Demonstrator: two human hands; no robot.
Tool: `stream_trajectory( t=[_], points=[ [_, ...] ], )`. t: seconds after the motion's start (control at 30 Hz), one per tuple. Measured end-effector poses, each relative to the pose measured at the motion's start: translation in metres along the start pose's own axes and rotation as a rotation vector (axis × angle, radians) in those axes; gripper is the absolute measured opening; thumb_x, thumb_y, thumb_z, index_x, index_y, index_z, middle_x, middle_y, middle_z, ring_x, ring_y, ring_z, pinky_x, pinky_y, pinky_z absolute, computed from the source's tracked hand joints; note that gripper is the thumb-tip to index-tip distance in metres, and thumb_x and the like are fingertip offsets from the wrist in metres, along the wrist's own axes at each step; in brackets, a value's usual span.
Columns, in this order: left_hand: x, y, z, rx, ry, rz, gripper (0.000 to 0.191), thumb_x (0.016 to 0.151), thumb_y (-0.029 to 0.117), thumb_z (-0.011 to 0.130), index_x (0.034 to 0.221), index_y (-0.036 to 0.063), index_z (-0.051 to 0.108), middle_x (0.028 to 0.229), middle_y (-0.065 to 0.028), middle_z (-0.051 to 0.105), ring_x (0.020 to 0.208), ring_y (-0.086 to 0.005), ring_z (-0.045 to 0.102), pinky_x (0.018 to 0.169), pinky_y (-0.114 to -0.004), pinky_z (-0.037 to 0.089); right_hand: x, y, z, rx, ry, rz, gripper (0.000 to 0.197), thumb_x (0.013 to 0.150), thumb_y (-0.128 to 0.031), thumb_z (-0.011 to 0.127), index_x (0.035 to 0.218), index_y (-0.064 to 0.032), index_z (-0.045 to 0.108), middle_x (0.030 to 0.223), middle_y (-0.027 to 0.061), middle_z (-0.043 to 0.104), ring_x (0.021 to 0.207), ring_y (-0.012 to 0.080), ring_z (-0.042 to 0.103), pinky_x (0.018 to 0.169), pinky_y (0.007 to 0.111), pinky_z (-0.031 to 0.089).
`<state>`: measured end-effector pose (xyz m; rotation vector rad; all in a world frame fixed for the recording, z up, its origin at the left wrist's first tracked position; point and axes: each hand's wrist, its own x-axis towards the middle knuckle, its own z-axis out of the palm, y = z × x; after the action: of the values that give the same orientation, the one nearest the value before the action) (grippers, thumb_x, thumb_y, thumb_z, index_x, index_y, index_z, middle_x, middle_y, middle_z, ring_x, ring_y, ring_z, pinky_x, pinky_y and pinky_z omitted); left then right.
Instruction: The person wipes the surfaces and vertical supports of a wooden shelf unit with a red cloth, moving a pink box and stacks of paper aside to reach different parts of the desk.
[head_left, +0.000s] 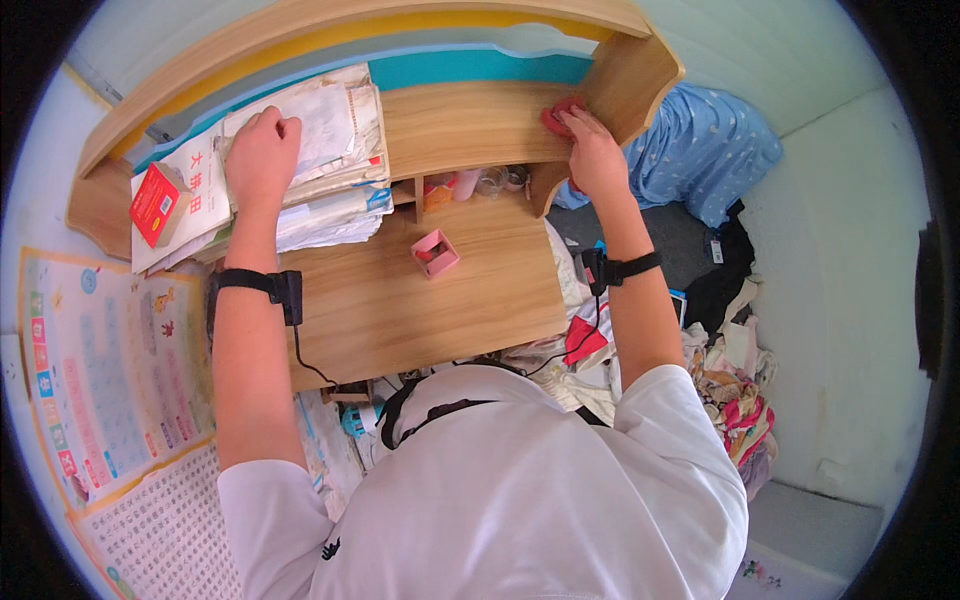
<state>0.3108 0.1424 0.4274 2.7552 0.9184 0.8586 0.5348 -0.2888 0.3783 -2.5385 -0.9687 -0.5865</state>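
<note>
My right hand (598, 159) presses a red cloth (555, 121) against the wooden shelf (465, 124) at its right end, close to the upright side panel (634, 82). On the left, my left hand (262, 159) rests with curled fingers on a tall stack of books and papers (337, 161). A small thick red book (159, 204) lies on a white-covered book (196, 176) beside that hand. Below the shelf, a pink open box (435, 253) with a small red item inside stands on the wooden desktop (420, 315).
Glass jars (491, 182) and an orange packet (439, 193) sit in the cubby under the shelf. Heaped clothes (739, 405) lie right of the desk, below a blue patterned cloth (697, 150). Printed posters (112, 375) cover the left wall. Cords run from both wrist straps.
</note>
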Motion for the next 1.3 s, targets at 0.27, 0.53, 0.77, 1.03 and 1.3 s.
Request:
stream_trajectory(
  t=[0.27,0.53,0.77,1.03,1.3],
  points=[
    [0.002,-0.003,0.003,0.004,0.002,0.001,0.03,0.1,0.035,0.059,0.096,0.0076,0.071,0.102,-0.0132,0.077,0.096,-0.0419,0.072,0.08,-0.055,0.057,0.058,-0.002,0.02,-0.16,0.065,-0.007,0.029,0.09,-0.001,0.067,0.118,-0.0069,0.069,0.127,0.0119,0.071,0.126,0.0344,0.067,0.102,0.045,0.06],
    [-0.001,0.002,-0.001,0.007,-0.003,-0.011,0.03,0.1,0.035,0.059,0.096,0.0081,0.07,0.103,-0.0137,0.076,0.095,-0.0428,0.071,0.08,-0.055,0.057,0.06,0.009,0.047,-0.245,0.03,0.002,0.038,0.092,-0.009,0.067,0.13,-0.0056,0.068,0.135,0.0199,0.07,0.138,0.0393,0.06,0.119,0.044,0.05],
    [0.0,0.001,0.0,0.008,0.013,-0.006,0.031,0.1,0.036,0.058,0.095,0.0078,0.07,0.102,-0.0141,0.076,0.097,-0.0428,0.071,0.08,-0.055,0.057,0.006,0.007,0.016,-0.166,0.047,-0.064,0.05,0.092,-0.011,0.068,0.141,-0.0073,0.066,0.141,0.0223,0.069,0.134,0.0426,0.064,0.115,0.048,0.053],
    [0.001,-0.003,0.002,0.02,0.019,-0.003,0.031,0.1,0.036,0.059,0.095,0.0079,0.07,0.102,-0.0134,0.076,0.096,-0.0418,0.071,0.08,-0.054,0.057,0.076,0.0,-0.004,-0.15,-0.058,0.146,0.025,0.094,-0.013,0.067,0.118,-0.0076,0.07,0.124,0.0222,0.076,0.11,0.0439,0.074,0.093,0.054,0.062],
    [0.003,0.002,-0.002,0.012,0.003,-0.009,0.03,0.1,0.036,0.06,0.096,0.0086,0.072,0.101,-0.0123,0.077,0.095,-0.041,0.072,0.08,-0.054,0.058,0.068,0.04,0.057,0.088,0.069,-0.008,0.052,0.091,-0.017,0.068,0.141,-0.0044,0.067,0.151,0.0268,0.062,0.143,0.0456,0.055,0.12,0.052,0.047]
  ],
)
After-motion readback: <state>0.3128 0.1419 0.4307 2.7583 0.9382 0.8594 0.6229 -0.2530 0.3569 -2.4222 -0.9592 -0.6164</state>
